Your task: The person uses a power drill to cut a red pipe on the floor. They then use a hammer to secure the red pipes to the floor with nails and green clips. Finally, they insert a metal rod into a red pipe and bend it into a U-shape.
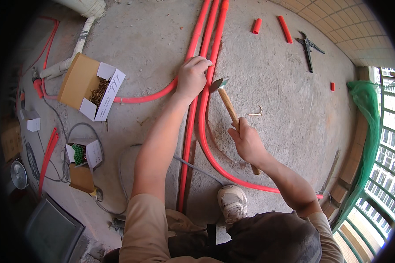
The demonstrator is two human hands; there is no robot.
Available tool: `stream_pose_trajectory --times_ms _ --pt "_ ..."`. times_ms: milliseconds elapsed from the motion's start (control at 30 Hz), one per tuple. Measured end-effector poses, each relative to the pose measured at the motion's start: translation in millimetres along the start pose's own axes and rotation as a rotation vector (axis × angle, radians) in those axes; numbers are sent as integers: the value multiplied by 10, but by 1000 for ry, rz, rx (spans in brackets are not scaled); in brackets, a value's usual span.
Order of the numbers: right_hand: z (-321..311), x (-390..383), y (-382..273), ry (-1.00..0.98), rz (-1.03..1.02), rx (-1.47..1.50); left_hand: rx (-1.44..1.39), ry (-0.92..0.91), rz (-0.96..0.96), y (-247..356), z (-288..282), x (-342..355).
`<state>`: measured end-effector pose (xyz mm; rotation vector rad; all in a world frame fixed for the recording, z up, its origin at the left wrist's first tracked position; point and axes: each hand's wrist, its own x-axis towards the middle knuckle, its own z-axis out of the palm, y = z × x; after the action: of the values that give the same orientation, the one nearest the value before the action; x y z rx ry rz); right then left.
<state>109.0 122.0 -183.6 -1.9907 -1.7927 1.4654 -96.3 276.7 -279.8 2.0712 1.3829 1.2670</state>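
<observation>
My right hand (249, 141) grips the wooden handle of a hammer (229, 105), its metal head just right of the red pipes. My left hand (192, 79) rests over the red pipes (211, 35), thumb and fingers closed together at the middle of the bundle. Whatever is between those fingertips is too small or hidden to make out. Three pipes run side by side away from me; one bends off to the left and another curves to the right near my shoe. A brass-coloured hook nail (257, 111) lies on the concrete right of the hammer.
On the left stands an open carton of brass-coloured hooks (100, 91), with a smaller box of green pieces (79, 153) nearer me. Grey cable (120, 171) loops across the floor. Black-handled pliers (309, 47) and short red pipe pieces (285, 30) lie far right, near green netting (365, 109).
</observation>
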Motion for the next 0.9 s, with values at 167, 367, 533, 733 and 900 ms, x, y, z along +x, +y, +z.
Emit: stream_pose_trajectory --times_ms 167,367,533,733,900 --pt "-11 37 31 19 -14 -37 18 17 36 -12 65 -9" --pt "-257 -23 -43 144 -110 81 -77 -36 -167 92 59 52" --pt "-430 170 -373 292 -224 131 -45 -214 -327 89 -76 95" --pt "-421 628 -62 131 -165 -19 -21 -173 -366 129 -13 155" --pt "-450 407 -191 209 -145 132 -44 41 -442 381 4 6"
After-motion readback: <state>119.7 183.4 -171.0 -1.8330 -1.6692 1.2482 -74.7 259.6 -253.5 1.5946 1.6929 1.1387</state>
